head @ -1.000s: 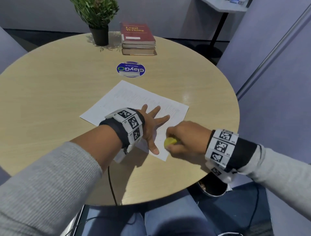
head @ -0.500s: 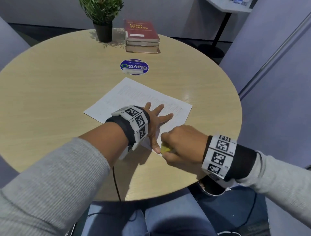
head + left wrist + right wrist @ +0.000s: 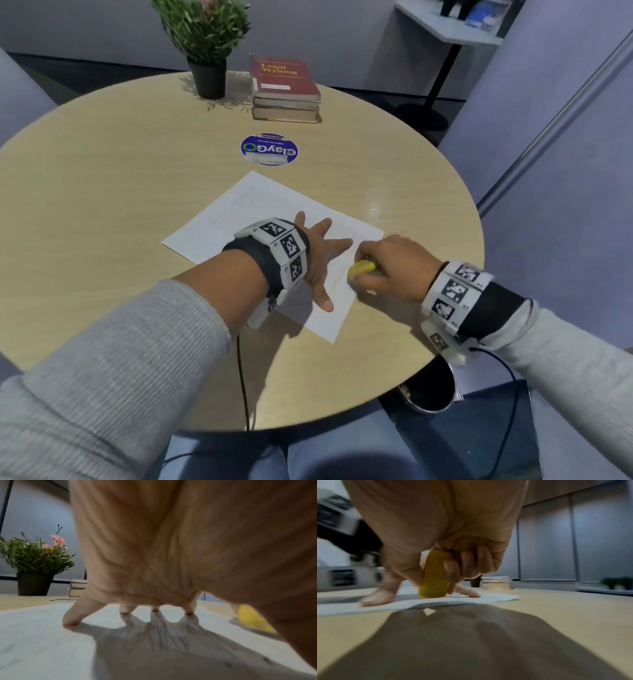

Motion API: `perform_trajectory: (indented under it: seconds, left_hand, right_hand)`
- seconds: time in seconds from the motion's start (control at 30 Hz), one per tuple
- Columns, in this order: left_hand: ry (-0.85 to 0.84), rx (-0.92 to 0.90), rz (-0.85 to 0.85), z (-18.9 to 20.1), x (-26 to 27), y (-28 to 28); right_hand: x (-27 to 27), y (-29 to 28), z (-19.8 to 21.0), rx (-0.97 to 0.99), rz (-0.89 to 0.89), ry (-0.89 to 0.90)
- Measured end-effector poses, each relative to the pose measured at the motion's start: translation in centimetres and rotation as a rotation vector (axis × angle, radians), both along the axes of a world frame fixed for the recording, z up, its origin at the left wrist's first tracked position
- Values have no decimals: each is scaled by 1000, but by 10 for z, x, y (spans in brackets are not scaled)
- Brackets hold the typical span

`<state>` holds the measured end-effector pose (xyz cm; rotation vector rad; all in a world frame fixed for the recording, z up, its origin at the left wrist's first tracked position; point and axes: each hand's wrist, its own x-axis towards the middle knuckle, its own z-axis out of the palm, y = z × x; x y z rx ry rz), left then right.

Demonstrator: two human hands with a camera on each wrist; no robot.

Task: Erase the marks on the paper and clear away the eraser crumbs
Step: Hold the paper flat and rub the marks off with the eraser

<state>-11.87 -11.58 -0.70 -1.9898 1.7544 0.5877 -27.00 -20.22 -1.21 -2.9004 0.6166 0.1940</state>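
A white printed sheet of paper (image 3: 260,209) lies on the round wooden table (image 3: 102,192). My left hand (image 3: 320,255) lies spread on the sheet and presses it flat; its fingertips (image 3: 71,620) touch the paper (image 3: 37,635). My right hand (image 3: 387,267) grips a yellow eraser (image 3: 361,267) whose lower end stands on the sheet near its right edge, just right of the left thumb. In the right wrist view the curled fingers (image 3: 453,568) hold the eraser (image 3: 434,582) upright on the paper (image 3: 496,597). The eraser (image 3: 254,619) also shows at the right of the left wrist view.
A potted plant (image 3: 205,44) and a stack of books (image 3: 286,90) stand at the table's far side. A round blue sticker (image 3: 269,149) lies beyond the paper. A dark metal bin (image 3: 430,387) sits below the table's near right edge. A small pale scrap (image 3: 429,611) lies on the table.
My right hand has slid the eraser rightwards and away from the left thumb, after moving close to it half a second ago. The left hand stays pressed on the paper.
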Motion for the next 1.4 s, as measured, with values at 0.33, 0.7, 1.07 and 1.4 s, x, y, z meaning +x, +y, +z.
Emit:
perform_trajectory:
  seconds: [0.33,0.7,1.07,1.4]
  left_hand:
    - [52,3,98,0,1,1]
    - [59,15,107,-5,5,0]
    - [51,13,101,-6,6,-1]
    - [44,8,87,-5,6,-1]
  right_hand:
    - [14,-9,-4,4,-37,27]
    - [16,14,2,57,80,87]
    - [19,20,2,144,112,112]
    - [22,17,-1,161,132,113]
